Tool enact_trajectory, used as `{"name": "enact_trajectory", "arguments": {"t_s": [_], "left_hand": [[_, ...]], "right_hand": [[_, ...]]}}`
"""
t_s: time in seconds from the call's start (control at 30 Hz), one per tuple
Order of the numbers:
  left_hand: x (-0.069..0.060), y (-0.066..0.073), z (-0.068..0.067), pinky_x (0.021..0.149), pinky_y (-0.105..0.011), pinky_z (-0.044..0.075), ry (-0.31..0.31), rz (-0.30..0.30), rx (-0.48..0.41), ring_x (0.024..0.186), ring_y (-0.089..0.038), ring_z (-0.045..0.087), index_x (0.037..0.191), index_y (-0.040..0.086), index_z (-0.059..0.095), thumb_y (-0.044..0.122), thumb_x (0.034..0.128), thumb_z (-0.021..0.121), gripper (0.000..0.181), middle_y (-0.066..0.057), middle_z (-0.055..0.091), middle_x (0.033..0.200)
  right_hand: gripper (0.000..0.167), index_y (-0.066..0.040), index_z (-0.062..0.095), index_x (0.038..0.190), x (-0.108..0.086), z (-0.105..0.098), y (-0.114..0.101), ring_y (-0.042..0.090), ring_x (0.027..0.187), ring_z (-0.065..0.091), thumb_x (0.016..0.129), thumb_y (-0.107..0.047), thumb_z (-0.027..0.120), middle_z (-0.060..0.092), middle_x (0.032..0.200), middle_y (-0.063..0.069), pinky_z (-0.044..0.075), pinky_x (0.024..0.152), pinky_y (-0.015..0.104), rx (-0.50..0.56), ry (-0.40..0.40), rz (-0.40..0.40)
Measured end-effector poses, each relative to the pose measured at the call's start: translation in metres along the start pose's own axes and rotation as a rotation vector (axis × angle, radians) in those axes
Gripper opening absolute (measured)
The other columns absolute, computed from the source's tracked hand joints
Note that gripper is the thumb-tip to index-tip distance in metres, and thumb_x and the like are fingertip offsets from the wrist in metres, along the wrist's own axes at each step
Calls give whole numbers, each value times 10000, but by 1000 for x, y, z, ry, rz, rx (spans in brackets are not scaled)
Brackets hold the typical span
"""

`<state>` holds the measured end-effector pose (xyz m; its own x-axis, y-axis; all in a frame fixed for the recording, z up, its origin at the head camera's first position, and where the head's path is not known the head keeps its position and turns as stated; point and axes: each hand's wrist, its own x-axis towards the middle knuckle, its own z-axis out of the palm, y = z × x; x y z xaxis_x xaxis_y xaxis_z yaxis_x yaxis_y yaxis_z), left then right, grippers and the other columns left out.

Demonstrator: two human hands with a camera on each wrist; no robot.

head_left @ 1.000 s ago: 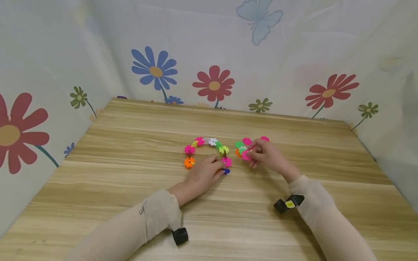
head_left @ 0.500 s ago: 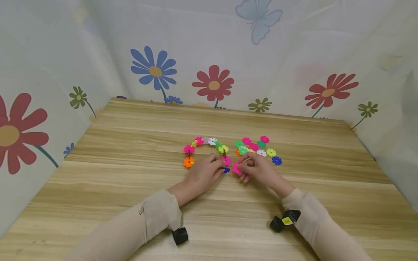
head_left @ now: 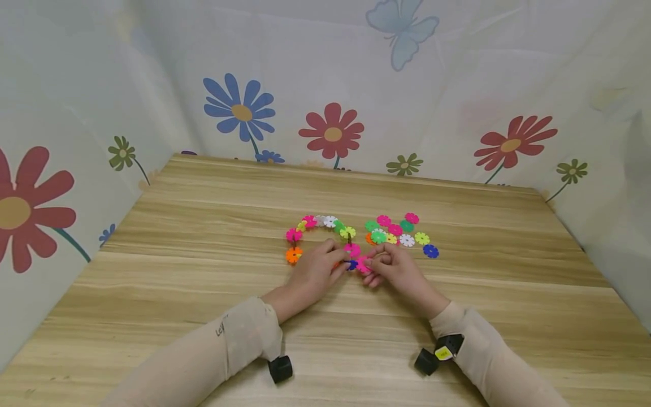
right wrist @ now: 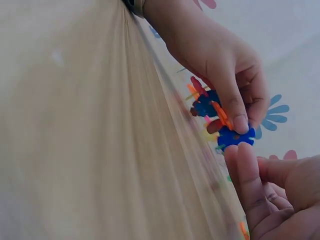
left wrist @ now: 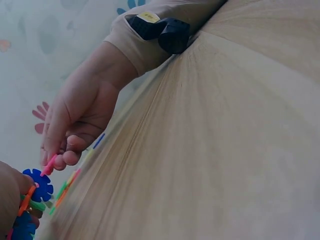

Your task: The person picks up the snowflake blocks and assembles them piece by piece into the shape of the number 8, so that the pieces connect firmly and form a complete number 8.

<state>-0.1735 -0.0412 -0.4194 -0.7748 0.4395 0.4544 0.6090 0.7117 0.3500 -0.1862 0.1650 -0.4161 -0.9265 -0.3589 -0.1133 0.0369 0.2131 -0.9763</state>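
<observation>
A ring of linked, notched snowflake discs (head_left: 293, 255) in several colours lies on the table. My left hand (head_left: 315, 270) covers its near side and pinches a blue disc (right wrist: 236, 138) there. In the right wrist view an orange disc (right wrist: 223, 116) is joined to that blue one. My right hand (head_left: 399, 271) pinches a pink disc (head_left: 363, 264) between thumb and fingers. The pink disc's edge meets the blue disc's rim in the left wrist view; whether their slots are engaged I cannot tell. My fingers hide part of the ring.
Loose discs in pink, green, white, yellow and orange lie behind my right hand, with a blue loose disc (head_left: 430, 251) at their right. The wooden table (head_left: 213, 209) ends at a flower-printed curtain (head_left: 285, 68). A small black camera sits on each wrist.
My right hand has drawn the pink disc from the loose pile leftward and nearer to me, up against the blue disc. The left hand has stayed in place.
</observation>
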Motion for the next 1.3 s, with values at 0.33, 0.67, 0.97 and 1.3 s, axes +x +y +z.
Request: {"name": "enact_trajectory", "arguments": {"t_s": [0.33,0.67,0.97,1.3], "left_hand": [[-2,4,-2,611,-212,453,61,-53,-92,714,-138,574,936,132,747,173,857,717,93,-15,607,885],[2,6,-3,641,-246,480,-2,-126,-118,747,-157,581,962,107,708,179,879,697,110,-42,604,935],[10,7,-3,652,-218,489,-82,-32,56,882,-156,544,1176,139,654,372,823,753,435,-45,558,1049],[18,8,-4,692,-242,455,-202,-55,15,948,-177,487,1136,174,694,378,809,758,391,-52,519,1071]], "right_hand": [[124,93,462,1061,-3,10,5,94,676,692,963,23,494,724,832,70,577,649,229,183,35,-1],[148,90,466,1085,-1,15,2,86,647,671,970,0,495,691,781,-2,567,621,221,191,54,-23],[252,111,539,1094,1,8,0,69,592,598,950,-92,572,654,715,-22,458,487,185,21,57,-9],[269,123,584,1113,1,-1,-5,87,589,598,939,-83,567,672,730,26,456,473,198,-72,5,-6]]}}
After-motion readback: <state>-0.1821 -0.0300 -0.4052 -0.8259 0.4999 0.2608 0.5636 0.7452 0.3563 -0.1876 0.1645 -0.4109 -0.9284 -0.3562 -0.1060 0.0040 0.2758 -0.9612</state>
